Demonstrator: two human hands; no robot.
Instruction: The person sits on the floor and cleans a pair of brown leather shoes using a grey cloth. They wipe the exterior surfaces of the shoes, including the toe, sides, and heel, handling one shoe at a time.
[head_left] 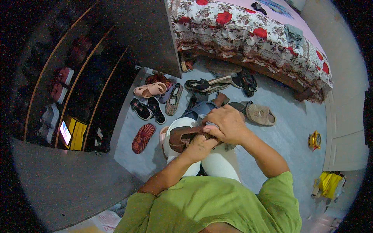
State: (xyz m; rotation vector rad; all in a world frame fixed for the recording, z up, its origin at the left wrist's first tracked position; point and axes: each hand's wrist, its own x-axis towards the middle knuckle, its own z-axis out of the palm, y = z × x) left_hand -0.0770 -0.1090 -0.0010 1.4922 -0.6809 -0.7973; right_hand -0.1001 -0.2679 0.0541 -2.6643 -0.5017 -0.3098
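A brown shoe (179, 140) rests across my lap above my white trousers. My left hand (201, 148) is closed on the shoe's near side. From the right, my right hand (226, 122) bends over the shoe's other end, its fingers curled down. A small pale, greyish-blue bit (211, 125) shows under those fingers; I cannot make out what it is. Beyond my knees, a dark blue shoe or sandal (202, 108) lies partly hidden. To its right sits a fuzzy beige slipper (261, 114).
Several shoes lie on the grey floor, among them a pink sandal (150, 90), black shoes (157, 110) and a red patterned slipper (143, 138). An open shoe cabinet (87, 50) stands left, holding a lit phone (65, 133). A flower-covered bed (244, 39) is at the back.
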